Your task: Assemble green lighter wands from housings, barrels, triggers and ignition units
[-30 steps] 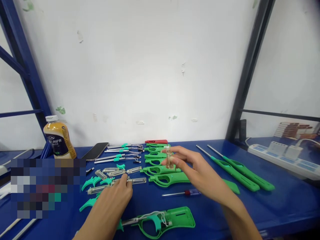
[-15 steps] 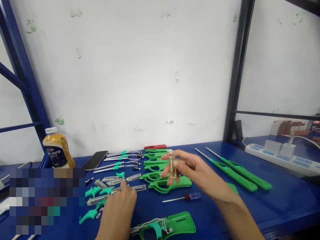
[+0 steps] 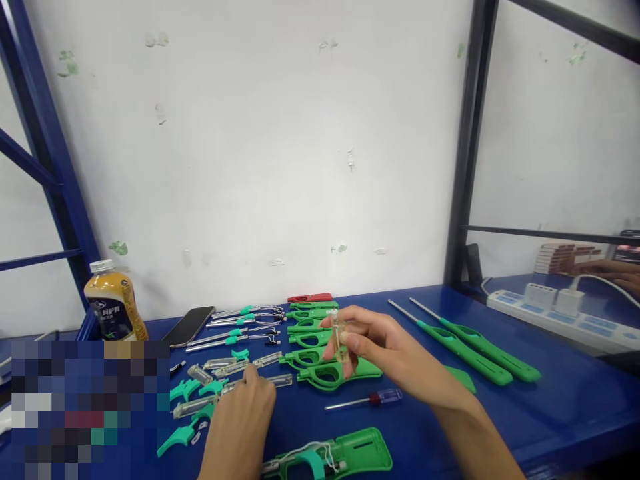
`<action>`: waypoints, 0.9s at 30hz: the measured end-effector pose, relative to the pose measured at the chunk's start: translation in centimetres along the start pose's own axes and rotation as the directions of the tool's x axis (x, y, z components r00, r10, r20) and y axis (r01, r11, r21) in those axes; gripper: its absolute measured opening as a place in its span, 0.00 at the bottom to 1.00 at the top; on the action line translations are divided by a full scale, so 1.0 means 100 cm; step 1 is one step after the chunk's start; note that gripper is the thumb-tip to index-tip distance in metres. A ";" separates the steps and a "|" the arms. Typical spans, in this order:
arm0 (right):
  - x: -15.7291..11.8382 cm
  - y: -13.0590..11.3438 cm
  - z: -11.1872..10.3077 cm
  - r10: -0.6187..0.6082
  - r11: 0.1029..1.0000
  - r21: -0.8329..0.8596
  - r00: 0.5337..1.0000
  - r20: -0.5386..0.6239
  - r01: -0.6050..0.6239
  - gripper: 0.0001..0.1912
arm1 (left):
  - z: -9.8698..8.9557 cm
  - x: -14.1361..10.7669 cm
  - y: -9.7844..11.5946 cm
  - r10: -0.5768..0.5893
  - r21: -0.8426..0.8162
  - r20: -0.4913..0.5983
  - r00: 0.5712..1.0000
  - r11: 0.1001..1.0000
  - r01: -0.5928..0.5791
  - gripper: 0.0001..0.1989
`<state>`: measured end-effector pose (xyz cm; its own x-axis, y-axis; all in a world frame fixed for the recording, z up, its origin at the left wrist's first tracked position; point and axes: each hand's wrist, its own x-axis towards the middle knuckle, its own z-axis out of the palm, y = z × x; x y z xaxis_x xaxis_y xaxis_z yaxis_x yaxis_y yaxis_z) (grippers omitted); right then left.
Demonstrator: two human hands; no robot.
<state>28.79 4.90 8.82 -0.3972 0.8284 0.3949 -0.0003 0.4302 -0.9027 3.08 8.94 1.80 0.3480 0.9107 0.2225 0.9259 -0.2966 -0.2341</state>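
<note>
My right hand (image 3: 380,347) is raised above the table, its fingers and thumb pinching a small clear plastic lighter fuel tank (image 3: 336,333), held upright. My left hand (image 3: 245,413) rests lower, among several clear fuel tanks (image 3: 195,403) on the table. Its fingertips point down and away from me, hidden behind the hand, so what they grip does not show. Turquoise triggers (image 3: 176,439) lie left of that hand. In front of me is an open green lighter shell (image 3: 367,450) with a trigger, white wires and a metal tube in it.
Green lighter shells (image 3: 320,377) and a red one (image 3: 310,298) lie in a column behind my right hand. A screwdriver (image 3: 370,399), metal tubes with wires (image 3: 215,340), a phone (image 3: 193,325), a bottle (image 3: 115,303), long lighters (image 3: 470,353) and a power strip (image 3: 565,320) surround them.
The view has shifted slightly. My right hand with the fuel tank has come a little lower and to the left. My left hand stays among the clear tanks.
</note>
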 end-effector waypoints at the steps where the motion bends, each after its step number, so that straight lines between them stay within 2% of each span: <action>1: 0.000 0.000 0.000 0.000 1.000 -0.006 1.000 -0.004 0.000 0.18 | -0.002 -0.001 -0.001 -0.003 0.007 0.008 1.000 1.000 0.003 0.18; 6: 0.000 -0.001 0.000 0.008 1.000 0.002 1.000 -0.009 -0.008 0.17 | -0.013 -0.006 -0.007 -0.028 0.016 0.042 0.999 0.999 0.027 0.23; 11: -0.001 0.000 0.001 0.019 1.000 -0.008 1.000 -0.009 -0.019 0.17 | -0.022 -0.006 -0.007 -0.079 -0.048 0.051 0.996 0.996 0.081 0.17; 13: -0.001 -0.001 0.002 0.026 0.999 -0.018 0.999 -0.018 -0.027 0.17 | -0.028 -0.004 -0.009 -0.089 -0.092 0.036 0.995 0.992 0.092 0.15; 15: -0.001 -0.003 0.004 0.035 0.998 -0.058 0.998 -0.046 -0.038 0.15 | -0.037 -0.002 -0.013 -0.083 -0.155 0.006 0.997 0.984 0.083 0.18; 18: 0.000 -0.005 0.008 0.041 0.986 -0.155 0.995 -0.091 -0.054 0.15 | -0.054 -0.006 -0.018 -0.069 -0.283 -0.079 0.994 0.958 0.044 0.18; 20: 0.002 -0.006 0.011 0.042 0.977 -0.203 0.994 -0.098 -0.062 0.15 | -0.066 -0.013 -0.018 -0.096 -0.487 -0.172 0.980 0.874 0.001 0.18; 23: 0.004 -0.006 0.019 0.042 0.966 -0.251 0.995 -0.089 -0.063 0.15 | -0.080 -0.027 -0.009 -0.185 -0.791 -0.289 0.939 0.598 -0.126 0.18; 25: 0.004 -0.006 0.026 0.040 0.963 -0.263 0.996 -0.074 -0.058 0.15 | -0.085 -0.034 -0.001 -0.240 -0.869 -0.330 0.913 0.454 -0.194 0.16; 27: 0.004 -0.007 0.033 0.036 0.969 -0.244 0.998 -0.052 -0.047 0.14 | -0.087 -0.039 0.004 -0.285 -0.902 -0.351 0.892 0.360 -0.240 0.13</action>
<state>25.61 3.73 9.01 -0.3484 0.8608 0.3709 0.2425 0.4650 -0.8514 3.43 2.79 9.09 0.0984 0.7961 0.5971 0.3826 -0.5842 0.7158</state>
